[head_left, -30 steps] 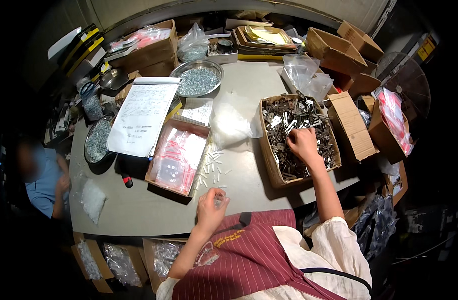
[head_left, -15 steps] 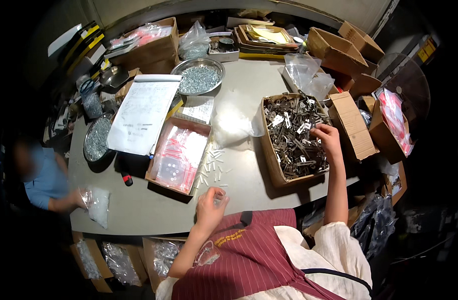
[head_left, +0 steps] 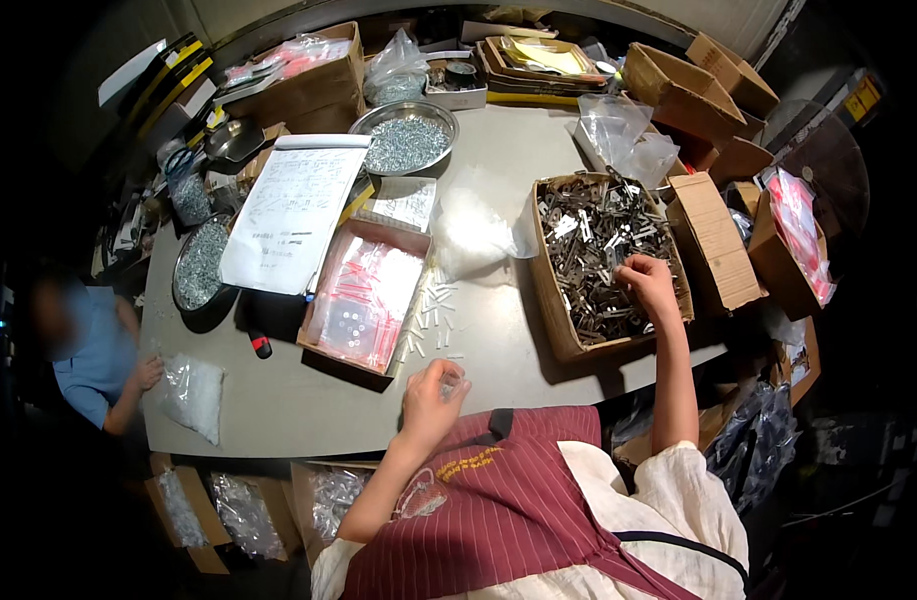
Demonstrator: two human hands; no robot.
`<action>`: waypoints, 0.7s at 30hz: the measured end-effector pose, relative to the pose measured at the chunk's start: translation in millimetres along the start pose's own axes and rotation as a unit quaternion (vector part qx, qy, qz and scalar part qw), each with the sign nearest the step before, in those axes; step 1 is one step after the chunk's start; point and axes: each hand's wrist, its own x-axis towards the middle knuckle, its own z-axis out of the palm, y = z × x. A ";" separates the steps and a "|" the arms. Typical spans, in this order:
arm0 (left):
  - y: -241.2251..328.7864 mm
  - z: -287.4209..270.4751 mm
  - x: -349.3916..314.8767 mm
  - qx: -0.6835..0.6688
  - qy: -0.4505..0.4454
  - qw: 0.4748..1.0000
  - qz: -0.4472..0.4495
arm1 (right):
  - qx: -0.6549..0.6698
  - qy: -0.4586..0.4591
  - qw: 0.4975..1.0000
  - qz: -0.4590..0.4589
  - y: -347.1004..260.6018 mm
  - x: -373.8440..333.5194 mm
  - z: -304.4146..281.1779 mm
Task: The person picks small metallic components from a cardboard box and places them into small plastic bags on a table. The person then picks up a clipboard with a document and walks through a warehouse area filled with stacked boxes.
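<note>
My right hand [head_left: 648, 283] reaches over an open cardboard box [head_left: 550, 318] heaped with small dark and shiny metal pieces [head_left: 583, 225]. Its fingers are pinched together at the pile's surface, and their tips blend with the metal. Near the front edge of the table, my left hand [head_left: 431, 402] is closed around a small clear plastic bag [head_left: 451, 386]. Beyond that hand lie several loose white plastic tubes [head_left: 440, 312], beside a shallow box [head_left: 414, 254] of clear bags with red edging. A heap of white plastic bagging [head_left: 470, 238] sits behind the tubes.
Two metal bowls [head_left: 451, 118] [head_left: 182, 270] hold small silvery parts. A written paper pad [head_left: 290, 215] leans by the shallow box. At the left, a person [head_left: 96, 345] stands near a bag of white pieces [head_left: 193, 398]. Cardboard boxes [head_left: 713, 240] crowd the right side.
My right hand has come slightly nearer and lower over the metal pieces. My left hand stays closed on the bag. The other person's hand has drawn back from the bag of white pieces.
</note>
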 end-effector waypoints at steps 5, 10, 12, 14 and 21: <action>9.8 -1.2 1.3 -0.024 -0.012 1.000 -0.015 | 0.039 -0.008 0.998 -0.040 -2.1 1.6 -1.6; 20.9 -3.1 -0.4 -0.078 -0.042 0.995 -0.054 | 0.179 -0.065 0.981 -0.047 -31.2 -29.0 25.9; 33.5 -4.7 8.9 -0.127 -0.057 0.987 -0.079 | 0.182 -0.150 0.970 -0.056 -46.4 -45.9 53.2; 41.8 -4.9 16.8 -0.187 -0.049 0.980 -0.056 | 0.206 -0.215 0.955 -0.021 -74.4 -71.7 87.2; 44.8 -16.4 24.5 -0.188 0.046 0.981 -0.031 | 0.140 -0.291 0.942 -0.089 -66.4 -93.2 158.3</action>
